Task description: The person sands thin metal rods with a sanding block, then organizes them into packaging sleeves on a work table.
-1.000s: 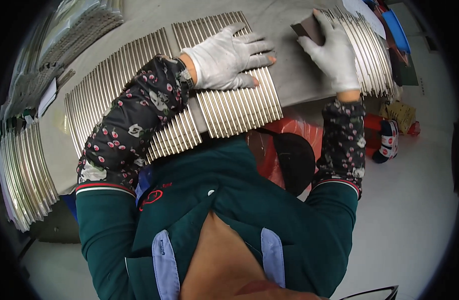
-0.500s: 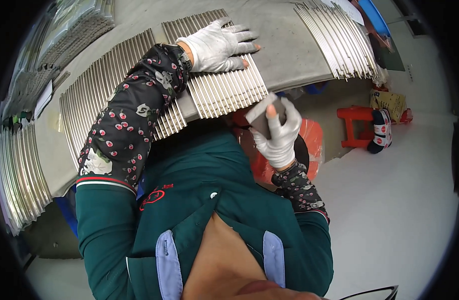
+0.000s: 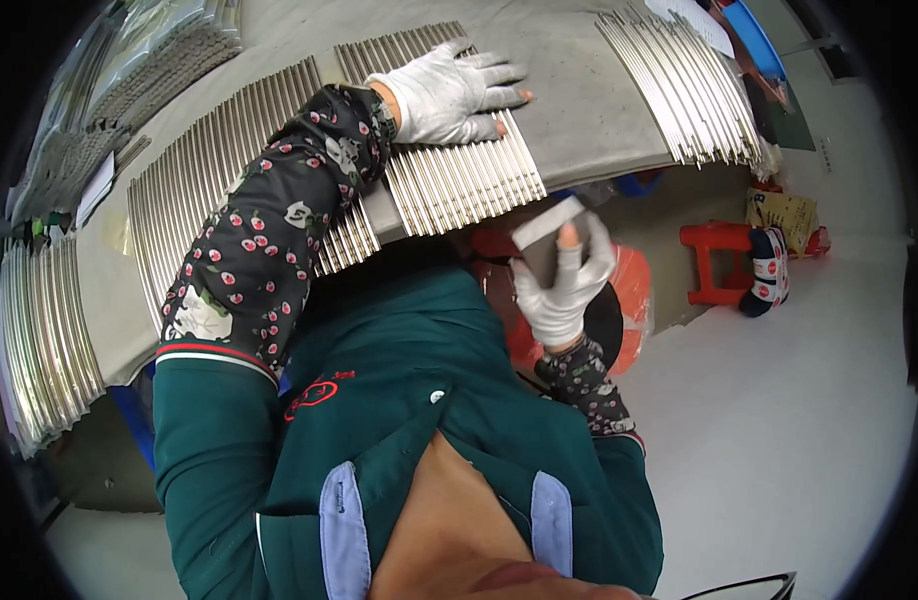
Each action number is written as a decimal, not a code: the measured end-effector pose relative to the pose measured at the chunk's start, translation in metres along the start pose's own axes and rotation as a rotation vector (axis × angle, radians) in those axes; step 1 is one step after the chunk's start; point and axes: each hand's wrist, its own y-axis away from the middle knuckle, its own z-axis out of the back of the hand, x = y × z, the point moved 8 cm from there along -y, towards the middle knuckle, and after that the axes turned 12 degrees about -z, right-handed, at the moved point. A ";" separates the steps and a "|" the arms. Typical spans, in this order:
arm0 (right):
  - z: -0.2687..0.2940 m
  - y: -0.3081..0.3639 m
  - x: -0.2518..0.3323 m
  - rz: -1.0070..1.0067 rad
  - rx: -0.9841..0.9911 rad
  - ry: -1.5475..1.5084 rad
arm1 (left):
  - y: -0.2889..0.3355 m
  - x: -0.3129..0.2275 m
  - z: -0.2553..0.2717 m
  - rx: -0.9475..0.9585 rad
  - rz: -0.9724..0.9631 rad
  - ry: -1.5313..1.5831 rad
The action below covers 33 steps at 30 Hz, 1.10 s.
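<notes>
In a white glove with bare fingertips, my left hand (image 3: 449, 98) lies flat across a row of slim metal rods (image 3: 469, 185), its fingers stretched out to the right. The rods rest side by side at the table's near edge, and my forearm crosses another row of rods (image 3: 214, 150) to their left. My right hand (image 3: 569, 290), gloved the same way, grips a small grey rectangular block (image 3: 547, 225) with a pale face. It holds the block just off the table edge, below the rod ends and apart from them. My palm and fingers partly cover the block.
A third group of rods (image 3: 679, 90) lies at the table's right end, by a blue tray (image 3: 754, 40). Plastic-wrapped bundles (image 3: 49, 340) sit at the left. Beyond my right hand are an orange-red covered seat (image 3: 634, 300) and a red stool (image 3: 714, 262) on the floor.
My right hand and the block have shifted slightly down and to the right, and the block is tilted a little differently. My left hand stays flat on the rods. The whole view has moved slightly.
</notes>
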 end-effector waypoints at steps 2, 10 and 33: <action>0.001 -0.024 0.014 0.097 -0.075 -0.039 | -0.005 -0.003 -0.002 -0.022 -0.036 -0.009; 0.004 -0.008 0.017 0.134 -0.101 0.058 | -0.006 -0.003 -0.001 -0.018 -0.006 -0.010; -0.028 -0.022 0.010 0.576 0.155 -0.092 | -0.002 -0.007 -0.002 -0.025 0.007 0.007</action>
